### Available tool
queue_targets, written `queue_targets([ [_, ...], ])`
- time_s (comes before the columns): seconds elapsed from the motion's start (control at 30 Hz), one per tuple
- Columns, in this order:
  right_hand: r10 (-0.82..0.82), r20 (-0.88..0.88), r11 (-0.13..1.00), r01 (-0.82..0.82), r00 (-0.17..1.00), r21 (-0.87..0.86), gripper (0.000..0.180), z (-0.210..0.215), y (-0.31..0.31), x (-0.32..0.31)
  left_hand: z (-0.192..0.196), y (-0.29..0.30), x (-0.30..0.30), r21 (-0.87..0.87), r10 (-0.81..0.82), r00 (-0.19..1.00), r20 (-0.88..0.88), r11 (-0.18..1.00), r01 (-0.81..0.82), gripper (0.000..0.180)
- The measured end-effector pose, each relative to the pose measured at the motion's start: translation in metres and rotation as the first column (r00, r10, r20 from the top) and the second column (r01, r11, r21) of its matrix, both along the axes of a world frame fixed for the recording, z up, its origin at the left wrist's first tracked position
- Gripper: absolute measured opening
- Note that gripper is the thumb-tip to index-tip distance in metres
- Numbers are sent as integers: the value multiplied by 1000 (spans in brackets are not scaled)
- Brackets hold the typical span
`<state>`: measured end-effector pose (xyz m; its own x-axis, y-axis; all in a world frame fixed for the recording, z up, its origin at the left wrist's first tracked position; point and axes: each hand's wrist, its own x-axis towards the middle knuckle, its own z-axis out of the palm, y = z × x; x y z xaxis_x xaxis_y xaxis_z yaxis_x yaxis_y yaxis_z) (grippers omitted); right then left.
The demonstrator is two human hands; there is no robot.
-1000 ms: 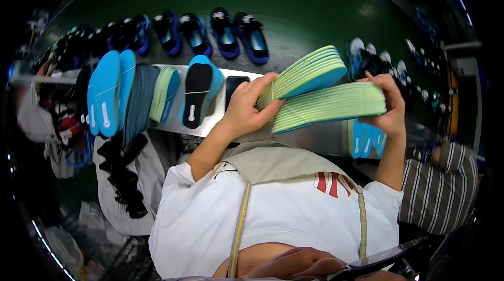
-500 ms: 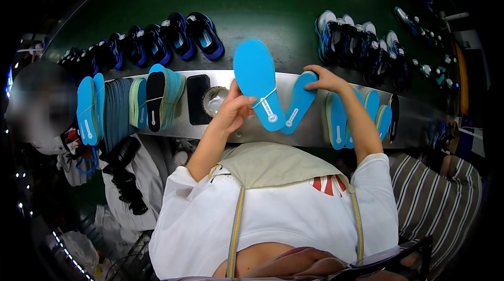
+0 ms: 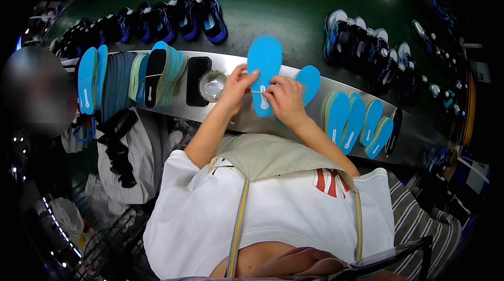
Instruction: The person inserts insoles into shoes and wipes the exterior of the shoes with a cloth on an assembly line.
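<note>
A blue insole bundle (image 3: 265,52) stands tilted in front of me, a thin pale band (image 3: 256,92) around its lower part. My left hand (image 3: 237,89) grips the bundle by its left edge. My right hand (image 3: 286,98) is closed at the bundle's right side, its fingertips pinching the band. A second blue insole (image 3: 310,82) rests on the metal ledge just behind my right hand, which hides its lower part.
On the ledge (image 3: 178,81), a black phone (image 3: 198,81) and a clear round bowl (image 3: 212,85) sit left of my hands. Farther left stand bundled insoles (image 3: 88,81); several more blue insoles (image 3: 336,115) are at right. Rows of shoes (image 3: 210,21) line the green surface beyond.
My right hand has let go of the second insole and moved left to the band on the bundle. The second insole stays on the ledge.
</note>
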<state>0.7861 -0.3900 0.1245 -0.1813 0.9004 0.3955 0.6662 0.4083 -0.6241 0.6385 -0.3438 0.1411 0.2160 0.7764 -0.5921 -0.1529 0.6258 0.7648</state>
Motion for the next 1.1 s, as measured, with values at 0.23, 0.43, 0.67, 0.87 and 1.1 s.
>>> queue_targets([
  [0.23,224,-249,945,-273,942,-183,13,-31,-23,-43,40,65,-14,400,227,967,-112,902,-165,35],
  [0.43,253,-173,940,-284,952,-190,14,-90,-28,-77,36,70,19,320,-67,972,-226,937,139,31],
  [0.67,438,-145,791,-456,887,-407,14,-37,-54,-8,-49,32,47,-144,-432,823,-369,902,408,47],
  [0.87,75,-265,895,-182,961,-408,18,-4,-81,63,-70,3,61,-218,-491,829,-269,869,444,49],
  [1.1,-224,391,793,400,893,-459,44,-19,-81,55,-47,-2,82,-249,-797,125,-591,328,911,53],
])
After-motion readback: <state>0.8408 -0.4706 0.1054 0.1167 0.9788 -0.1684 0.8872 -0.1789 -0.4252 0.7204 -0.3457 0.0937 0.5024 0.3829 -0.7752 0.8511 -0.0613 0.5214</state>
